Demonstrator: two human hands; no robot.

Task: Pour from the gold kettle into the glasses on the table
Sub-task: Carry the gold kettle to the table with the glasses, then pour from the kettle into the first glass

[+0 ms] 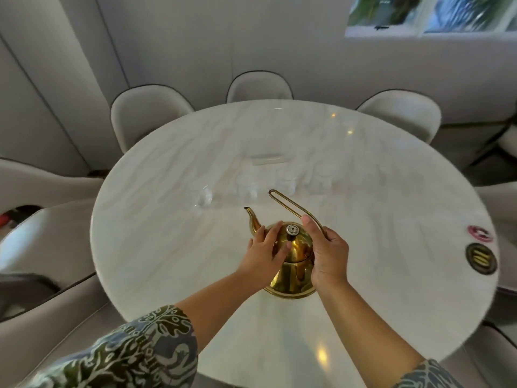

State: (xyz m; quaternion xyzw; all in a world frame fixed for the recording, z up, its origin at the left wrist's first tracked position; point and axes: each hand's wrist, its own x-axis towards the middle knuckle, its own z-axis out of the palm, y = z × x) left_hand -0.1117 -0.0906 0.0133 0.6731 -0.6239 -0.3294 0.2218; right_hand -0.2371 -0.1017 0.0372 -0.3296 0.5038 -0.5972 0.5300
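Note:
The gold kettle [293, 264] stands on the round white marble table [167, 219], spout pointing up-left and its wire handle swung back toward the far side. My right hand [327, 253] grips the lower part of that handle. My left hand [265, 253] rests flat on the kettle's left shoulder beside the lid knob. Beyond the kettle, a blurred row of several clear glasses [246, 189] stands across the table's middle; one at the left end [205, 198] is easier to make out.
Cream upholstered chairs [148, 113] ring the table. Two round coasters lie at the right rim, one dark with gold [481, 259] and one reddish [479, 233]. A faint clear rectangular object [268, 159] lies behind the glasses.

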